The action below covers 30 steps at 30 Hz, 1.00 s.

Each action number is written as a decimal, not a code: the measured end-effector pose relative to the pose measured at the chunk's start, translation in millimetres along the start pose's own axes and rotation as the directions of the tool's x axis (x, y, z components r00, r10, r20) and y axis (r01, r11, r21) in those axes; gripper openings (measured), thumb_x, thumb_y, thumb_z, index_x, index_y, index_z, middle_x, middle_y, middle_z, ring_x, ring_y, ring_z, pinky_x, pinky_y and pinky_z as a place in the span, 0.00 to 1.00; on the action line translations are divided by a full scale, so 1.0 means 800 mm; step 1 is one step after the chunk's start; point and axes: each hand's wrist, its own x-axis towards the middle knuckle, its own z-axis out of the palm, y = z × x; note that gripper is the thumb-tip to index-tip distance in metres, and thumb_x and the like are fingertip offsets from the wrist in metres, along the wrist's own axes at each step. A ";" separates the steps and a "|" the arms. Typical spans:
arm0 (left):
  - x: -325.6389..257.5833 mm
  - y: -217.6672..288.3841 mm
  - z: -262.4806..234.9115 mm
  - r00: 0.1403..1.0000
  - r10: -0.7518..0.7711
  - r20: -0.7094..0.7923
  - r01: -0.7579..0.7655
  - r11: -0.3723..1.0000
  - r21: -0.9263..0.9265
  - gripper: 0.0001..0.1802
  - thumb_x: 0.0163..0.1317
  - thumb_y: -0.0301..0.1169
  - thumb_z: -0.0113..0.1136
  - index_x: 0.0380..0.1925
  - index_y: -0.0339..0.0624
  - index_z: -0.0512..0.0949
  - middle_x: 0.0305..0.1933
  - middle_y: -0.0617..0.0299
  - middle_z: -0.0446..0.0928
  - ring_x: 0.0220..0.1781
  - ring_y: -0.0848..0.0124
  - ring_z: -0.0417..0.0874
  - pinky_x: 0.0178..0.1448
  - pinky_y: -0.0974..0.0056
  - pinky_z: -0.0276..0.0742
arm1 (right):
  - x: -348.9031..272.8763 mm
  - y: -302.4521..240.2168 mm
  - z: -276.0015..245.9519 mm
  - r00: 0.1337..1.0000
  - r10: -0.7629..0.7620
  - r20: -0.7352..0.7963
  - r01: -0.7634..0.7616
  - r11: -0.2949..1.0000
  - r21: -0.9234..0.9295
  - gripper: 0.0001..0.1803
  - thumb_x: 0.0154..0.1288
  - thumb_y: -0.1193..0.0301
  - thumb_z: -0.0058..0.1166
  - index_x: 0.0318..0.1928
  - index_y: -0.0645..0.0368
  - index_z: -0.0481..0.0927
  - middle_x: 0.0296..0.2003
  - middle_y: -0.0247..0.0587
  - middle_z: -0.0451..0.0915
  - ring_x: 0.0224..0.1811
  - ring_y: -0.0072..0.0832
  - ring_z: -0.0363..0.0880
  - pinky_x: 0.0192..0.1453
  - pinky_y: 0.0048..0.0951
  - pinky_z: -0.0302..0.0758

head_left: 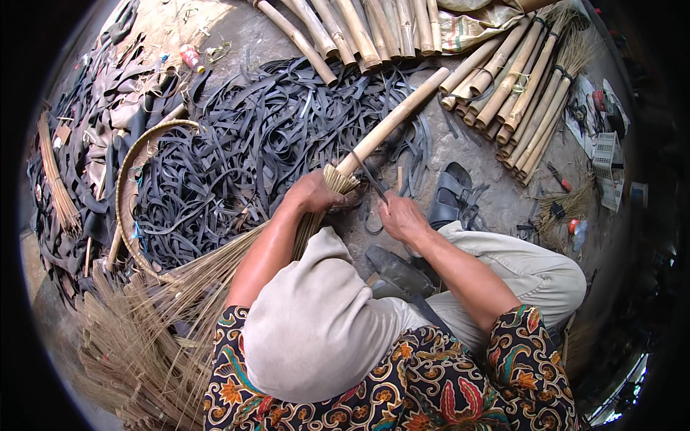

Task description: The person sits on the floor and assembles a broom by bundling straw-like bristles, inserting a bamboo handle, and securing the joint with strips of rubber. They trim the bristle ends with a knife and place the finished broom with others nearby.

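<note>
My left hand (315, 192) is closed around a bundle of thin straw-coloured sticks (305, 237), gathered about the near end of a bamboo pole (395, 121). The pole slants up and to the right, away from me. From the top of the bundle a black rubber strip (369, 176) runs tight to my right hand (404, 217), which is closed on it. The sticks' long, loose ends fan out below my left forearm, toward the lower left. My left fingertips are partly hidden behind the bundle.
A tangled heap of black rubber strips (244, 144) spills from a round basket (121, 188). Bamboo poles (366, 36) lie at the top; stick brooms with bamboo handles (528, 86) are stacked upper right. Loose sticks (136, 352) lie lower left. A dark sandal (449, 190) is near my right hand.
</note>
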 end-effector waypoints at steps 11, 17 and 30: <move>-0.014 0.021 -0.001 0.977 -0.201 -0.072 0.211 0.960 0.182 0.32 0.50 0.45 0.79 0.46 0.29 0.85 0.40 0.39 0.89 0.43 0.48 0.92 0.51 0.50 0.85 | 0.012 0.007 0.006 0.995 -0.046 0.085 0.047 0.999 -0.007 0.17 0.82 0.60 0.47 0.51 0.64 0.76 0.41 0.71 0.85 0.48 0.68 0.84 0.54 0.64 0.78; -0.006 0.009 -0.006 0.992 -0.109 0.069 0.107 0.994 0.023 0.30 0.49 0.45 0.80 0.46 0.32 0.87 0.40 0.41 0.89 0.42 0.49 0.91 0.52 0.51 0.85 | 0.011 0.008 0.011 0.999 0.030 0.027 -0.033 0.995 0.094 0.19 0.82 0.59 0.46 0.54 0.64 0.76 0.42 0.71 0.85 0.49 0.69 0.84 0.54 0.64 0.78; 0.005 -0.010 -0.008 0.985 -0.018 0.171 0.036 0.994 -0.105 0.25 0.48 0.39 0.80 0.44 0.36 0.88 0.38 0.53 0.89 0.39 0.61 0.88 0.49 0.58 0.84 | 0.017 0.023 0.012 0.996 -0.082 -0.019 0.083 0.995 0.046 0.17 0.82 0.60 0.48 0.51 0.64 0.77 0.38 0.70 0.85 0.45 0.70 0.84 0.50 0.66 0.78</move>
